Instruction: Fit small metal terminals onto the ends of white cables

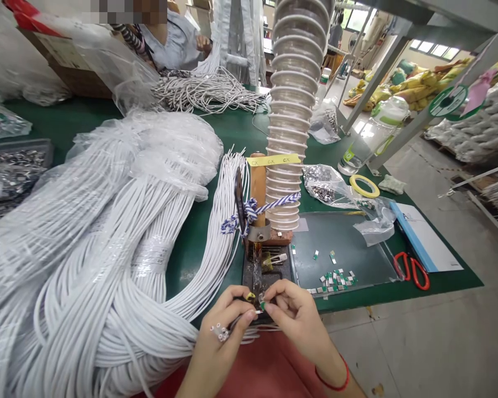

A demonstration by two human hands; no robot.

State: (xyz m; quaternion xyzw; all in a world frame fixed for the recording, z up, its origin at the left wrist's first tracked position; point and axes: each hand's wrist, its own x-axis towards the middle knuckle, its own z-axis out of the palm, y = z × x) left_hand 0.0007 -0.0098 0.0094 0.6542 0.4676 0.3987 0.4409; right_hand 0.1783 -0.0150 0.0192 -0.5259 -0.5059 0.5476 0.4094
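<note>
My left hand (226,326) is closed on a white cable (258,312), its tip between thumb and fingers. Several white cable ends (221,331) stick out between its fingers. My right hand (292,309) pinches a small green circuit board (263,305) close to that tip. Both hands meet just below the tip of an upright soldering iron (257,260), which is held in a metal clamp with a wooden handle (257,188) above. Whether board and cable touch is too small to tell.
White cable bundles (149,254) fill the left side. A ribbed duct (292,105) rises behind the iron. To the right are small boards (338,280) on a dark mat (315,237), red scissors (413,271), yellow tape (364,186) and a bottle (373,135). Another person (174,44) sits across.
</note>
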